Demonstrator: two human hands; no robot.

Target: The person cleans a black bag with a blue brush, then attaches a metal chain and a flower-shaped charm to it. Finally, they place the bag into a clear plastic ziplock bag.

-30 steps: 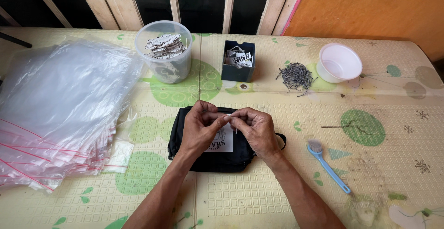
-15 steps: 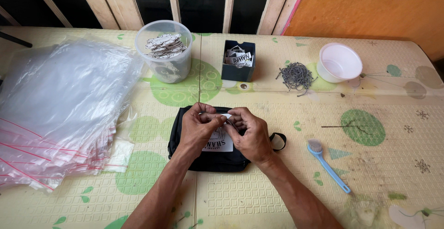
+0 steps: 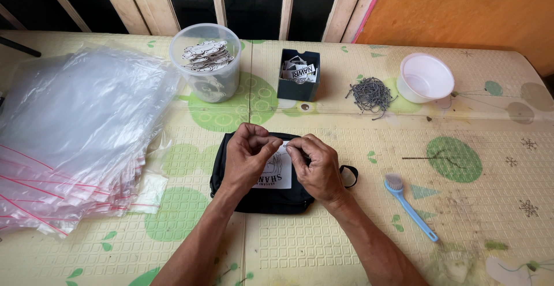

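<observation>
Room: wooden window frames over dark openings run behind the table (image 3: 358, 245); an orange wall stands at the right.
Surface: pale patterned cover with green circles and leaves.
Far left: stack of clear zip bags (image 3: 75, 141) with red seal strips.
Back row: clear tub of flat tokens (image 3: 206, 61), dark card box (image 3: 298, 75), pile of small ball chains (image 3: 371, 94), white bowl (image 3: 426, 77).
Centre: black pouch (image 3: 271, 196) lying flat, its white label facing up.
Left hand (image 3: 247, 158): fingers curled, pinching one end of a tiny metal piece (image 3: 284, 145).
Right hand (image 3: 317, 165): pinching the other end; both hands equally near.
Axis: the piece lies left to right between the fingertips, just above the pouch.
Right side: blue brush (image 3: 410, 205), lying diagonally, well apart.
</observation>
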